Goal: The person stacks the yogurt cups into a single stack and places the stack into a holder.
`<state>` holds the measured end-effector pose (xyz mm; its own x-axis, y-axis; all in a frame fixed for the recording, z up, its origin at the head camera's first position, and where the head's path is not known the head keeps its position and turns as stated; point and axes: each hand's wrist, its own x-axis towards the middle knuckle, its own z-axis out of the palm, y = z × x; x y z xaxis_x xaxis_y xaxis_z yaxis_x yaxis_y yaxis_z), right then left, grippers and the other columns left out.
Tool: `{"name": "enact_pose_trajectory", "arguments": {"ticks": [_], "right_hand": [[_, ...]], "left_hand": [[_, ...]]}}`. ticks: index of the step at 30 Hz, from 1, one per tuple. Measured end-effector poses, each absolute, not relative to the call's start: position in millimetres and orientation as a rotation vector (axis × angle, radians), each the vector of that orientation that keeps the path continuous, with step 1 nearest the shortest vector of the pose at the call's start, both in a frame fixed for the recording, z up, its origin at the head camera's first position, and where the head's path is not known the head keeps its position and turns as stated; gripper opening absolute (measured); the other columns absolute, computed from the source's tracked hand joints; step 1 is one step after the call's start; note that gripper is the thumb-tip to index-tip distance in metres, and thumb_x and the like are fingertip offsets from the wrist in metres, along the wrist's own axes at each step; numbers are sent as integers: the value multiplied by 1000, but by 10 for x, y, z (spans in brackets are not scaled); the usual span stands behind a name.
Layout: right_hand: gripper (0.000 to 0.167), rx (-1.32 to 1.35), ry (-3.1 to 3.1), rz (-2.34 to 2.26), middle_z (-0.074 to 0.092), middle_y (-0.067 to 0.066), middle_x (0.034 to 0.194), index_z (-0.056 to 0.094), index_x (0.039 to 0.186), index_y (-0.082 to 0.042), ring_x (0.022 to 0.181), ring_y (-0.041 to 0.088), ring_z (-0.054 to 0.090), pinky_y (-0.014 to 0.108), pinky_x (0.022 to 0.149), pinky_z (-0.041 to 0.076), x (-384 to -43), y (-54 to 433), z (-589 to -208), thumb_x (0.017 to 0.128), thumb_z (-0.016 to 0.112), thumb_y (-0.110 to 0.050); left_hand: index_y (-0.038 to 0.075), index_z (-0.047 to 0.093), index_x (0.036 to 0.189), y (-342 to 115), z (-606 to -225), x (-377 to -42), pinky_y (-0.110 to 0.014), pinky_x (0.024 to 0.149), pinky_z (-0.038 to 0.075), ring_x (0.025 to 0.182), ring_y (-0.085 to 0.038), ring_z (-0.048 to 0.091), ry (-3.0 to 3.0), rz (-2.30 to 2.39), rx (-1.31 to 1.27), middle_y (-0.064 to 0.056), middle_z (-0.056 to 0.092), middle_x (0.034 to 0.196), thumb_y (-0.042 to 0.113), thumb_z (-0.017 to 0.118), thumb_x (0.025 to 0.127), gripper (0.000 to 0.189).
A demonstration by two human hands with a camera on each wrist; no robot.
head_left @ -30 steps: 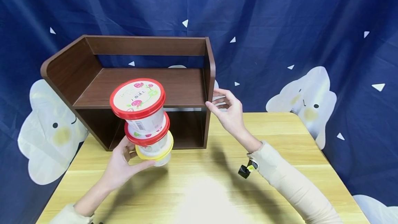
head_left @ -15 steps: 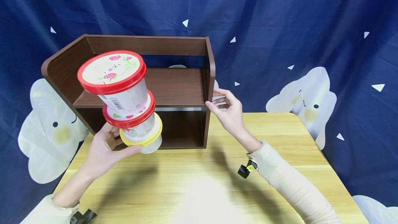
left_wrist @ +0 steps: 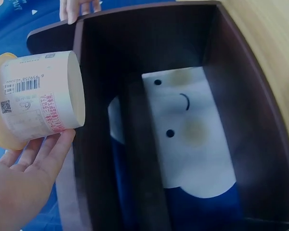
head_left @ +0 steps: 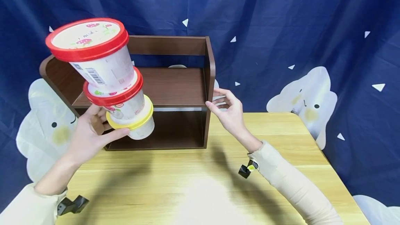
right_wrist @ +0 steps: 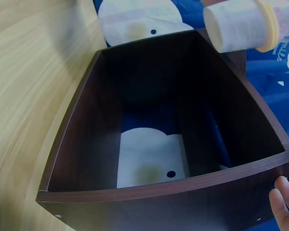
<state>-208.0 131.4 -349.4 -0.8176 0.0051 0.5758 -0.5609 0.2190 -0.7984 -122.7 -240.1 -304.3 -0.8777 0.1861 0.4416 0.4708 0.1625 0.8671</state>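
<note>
My left hand [head_left: 84, 136] grips the lowest of three stacked paper tubs, a small one with a yellow lid [head_left: 142, 131]. On it stands a middle tub with a red lid [head_left: 128, 108], topped by the largest red-lidded tub [head_left: 104, 68]. The stack leans left, held in front of the left part of a dark brown two-tier shelf [head_left: 175, 82]. In the left wrist view the bottom tub [left_wrist: 38, 96] shows its barcode side. My right hand [head_left: 229, 112] holds the shelf's right side panel, thumb over the front edge and fingers [right_wrist: 279, 199] on its outer face.
The shelf stands at the back left of a pale wooden table [head_left: 265, 127]. Its upper tier has raised sides and a back rail [head_left: 168, 45]. A blue curtain [head_left: 256, 20] with white cloud figures hangs behind. Small black cameras [head_left: 73, 205] sit on both wrists.
My left hand has raised the tub stack up and to the left, from in front of the shelf's middle to above its left side. The right hand stays on the side panel.
</note>
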Motion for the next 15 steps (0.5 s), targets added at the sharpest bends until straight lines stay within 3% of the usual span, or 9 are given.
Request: {"name": "enact_pose_trajectory", "arguments": {"ticks": [9, 15], "right_hand": [[45, 517, -2029, 1627, 75, 19, 116, 70, 127, -3, 85, 5, 71, 26, 76, 62, -2077, 1296, -3488, 85, 85, -1], [44, 515, -2029, 1628, 75, 18, 117, 70, 127, -3, 86, 9, 71, 21, 75, 61, -2069, 1303, -3487, 86, 84, -1]], "left_hand": [[6, 54, 146, -2400, -2786, -1288, -16, 86, 61, 117, -9, 67, -2107, -1876, -681, 0, 70, 134, -27, 70, 79, 76], [8, 56, 142, -2382, -2698, -1348, -14, 84, 61, 111, -8, 70, -2109, -1843, -680, 1, 72, 131, -25, 72, 79, 73]]}}
